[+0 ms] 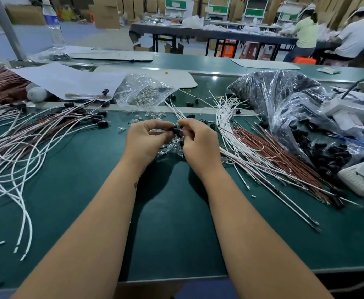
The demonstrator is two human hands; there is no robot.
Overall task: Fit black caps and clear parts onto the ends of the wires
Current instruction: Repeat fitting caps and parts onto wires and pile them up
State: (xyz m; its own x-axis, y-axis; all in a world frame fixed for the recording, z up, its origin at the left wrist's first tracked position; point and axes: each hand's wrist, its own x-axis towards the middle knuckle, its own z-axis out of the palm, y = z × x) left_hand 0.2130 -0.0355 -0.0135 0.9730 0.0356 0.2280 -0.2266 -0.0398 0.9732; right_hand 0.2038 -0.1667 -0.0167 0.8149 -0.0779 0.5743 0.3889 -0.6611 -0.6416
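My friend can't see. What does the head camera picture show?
Two hands, left hand and right hand, pinch a black cap together above a green table. Loose wires lie right, capped wires left.

A green bench [176, 223] carried the clutter. At its far left edge stood a clear water bottle [54, 26] beside a slanting grey post [6, 26]. White paper sheets [69, 80] lay across the far left part of the bench. At the right sat a white boxy device [349, 111] with a black cable [362, 87] rising behind it. Beyond, two people [306, 33] sat on orange stools [304, 59] at a long dark table [209, 33], with cardboard boxes [106, 14] stacked behind.
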